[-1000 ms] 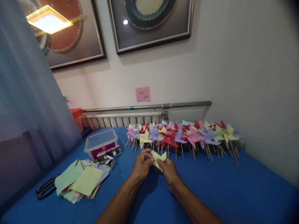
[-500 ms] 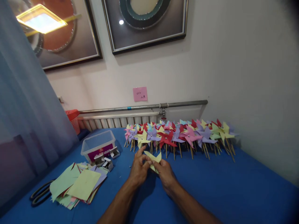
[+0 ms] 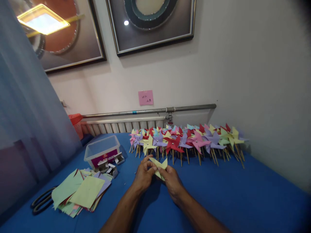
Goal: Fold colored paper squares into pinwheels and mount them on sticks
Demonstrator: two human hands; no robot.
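the yellow paper (image 3: pixel 159 165) is held just above the blue surface (image 3: pixel 243 194), near centre, between both hands. the left hand (image 3: pixel 143 176) pinches its left side with thumb and fingertips closed on the sheet; the right hand (image 3: pixel 173 180) grips its lower right part the same way. the two grips face each other, which keeps the folded points raised and the centre reachable. both forearms rest low over the near surface.

directly beyond the paper, a row of finished pinwheels (image 3: pixel 187 139) lies with sticks pointing toward the hands; the nearest sticks end just beyond the fingertips, so room on the far side is slight. to the left, well apart, lie a stack of cut sheets (image 3: pixel 81 193), a clear box (image 3: pixel 102 150) with small cartons (image 3: pixel 110 166) beside it, and scissors (image 3: pixel 40 203) at the left edge. the surface to the right of the hands is open as far as the wall (image 3: pixel 267 81).
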